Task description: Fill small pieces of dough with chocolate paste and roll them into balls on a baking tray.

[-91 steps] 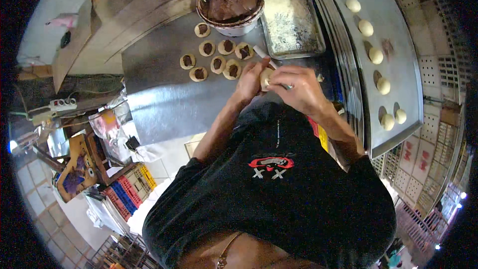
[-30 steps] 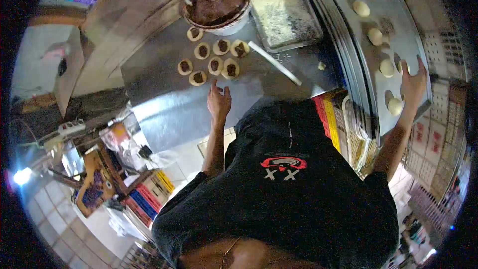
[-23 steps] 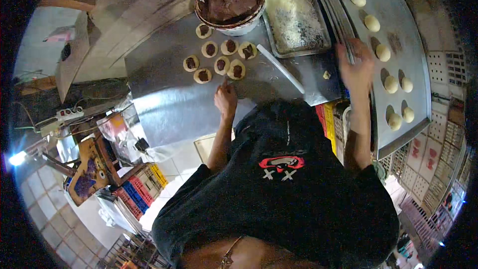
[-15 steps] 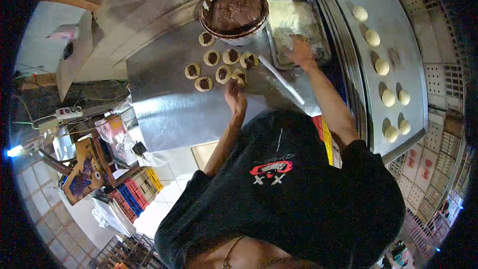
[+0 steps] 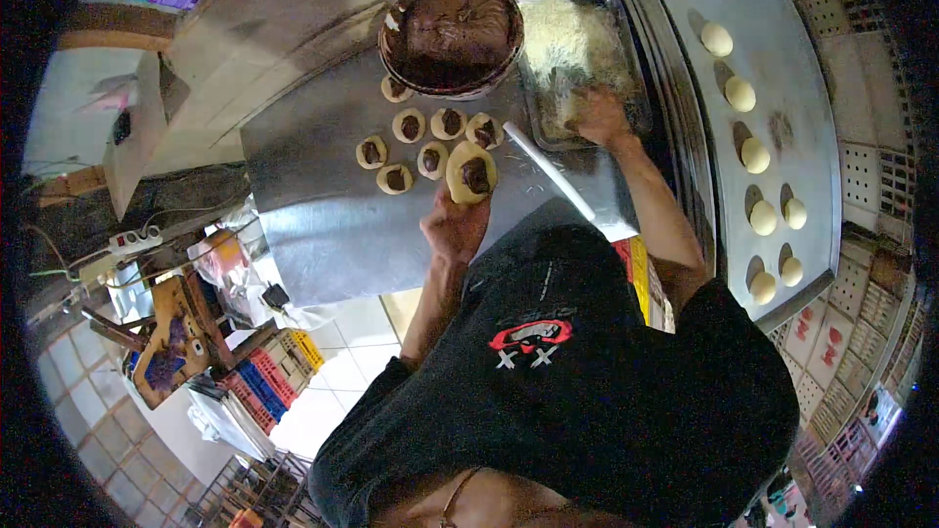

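My left hand (image 5: 456, 227) is closed under a pale dough round (image 5: 471, 174) with a dab of chocolate filling, lifted off the steel table. Behind it lie several more dough rounds (image 5: 432, 160), each bearing a dark dab. At the back stands a tub of chocolate filling (image 5: 457, 27), which partly covers the farthest round. My right hand (image 5: 601, 117) is low over a metal tray (image 5: 642, 88) of pale, fine powder, its fingers blurred against the tray. Between my hands a white stick-shaped tool (image 5: 550, 172) lies slantwise on the table.
On the right, a large metal baking sheet (image 5: 782, 98) bears several smooth dough balls (image 5: 755, 155). A raised metal edge (image 5: 675, 108) runs between it and the powder tray. At the lower left are stacked coloured crates (image 5: 269, 379), a power strip (image 5: 133, 241) and cables.
My left hand has picked up a filled dough round and raised it toward me. My right hand has shifted slightly nearer and right over the powder tray, its fingers less spread.
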A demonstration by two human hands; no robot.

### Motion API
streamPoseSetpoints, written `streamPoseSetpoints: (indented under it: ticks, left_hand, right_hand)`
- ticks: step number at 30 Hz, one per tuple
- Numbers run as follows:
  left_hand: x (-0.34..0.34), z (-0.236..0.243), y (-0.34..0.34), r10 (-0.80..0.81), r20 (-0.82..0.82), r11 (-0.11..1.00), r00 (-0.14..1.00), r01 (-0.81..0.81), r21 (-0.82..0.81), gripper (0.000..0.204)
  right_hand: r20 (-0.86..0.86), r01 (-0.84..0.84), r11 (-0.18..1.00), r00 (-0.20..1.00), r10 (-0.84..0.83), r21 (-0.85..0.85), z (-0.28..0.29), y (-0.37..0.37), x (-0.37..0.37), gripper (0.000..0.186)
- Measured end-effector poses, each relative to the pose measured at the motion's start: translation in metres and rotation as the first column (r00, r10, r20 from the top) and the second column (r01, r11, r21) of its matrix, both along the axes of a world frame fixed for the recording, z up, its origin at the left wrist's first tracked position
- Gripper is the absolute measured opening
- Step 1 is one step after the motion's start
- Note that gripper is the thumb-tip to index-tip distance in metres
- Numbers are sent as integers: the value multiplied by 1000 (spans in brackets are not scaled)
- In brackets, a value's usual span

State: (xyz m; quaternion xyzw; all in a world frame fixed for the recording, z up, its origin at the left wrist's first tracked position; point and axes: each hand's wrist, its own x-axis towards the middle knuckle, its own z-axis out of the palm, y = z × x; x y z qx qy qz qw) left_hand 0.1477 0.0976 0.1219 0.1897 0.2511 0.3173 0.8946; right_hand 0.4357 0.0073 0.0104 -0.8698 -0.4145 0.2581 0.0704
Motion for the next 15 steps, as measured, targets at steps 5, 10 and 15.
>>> streamPoseSetpoints:
  ticks: [5,10,15]
  left_hand:
    - [51,-12,14,11,190,955,982,45,-292,66]
    - [104,-39,24,-138,154,955,978,173,-242,49]
    - [145,-80,27,-233,-17,894,972,207,-397,37]
  right_hand:
    - [120,-114,993,987,108,42,-6,9,-11,56]
    - [-332,287,913,925,-185,289,10,4,6,42]
    - [-905,824,407,424,17,394,42,5,-1,24]
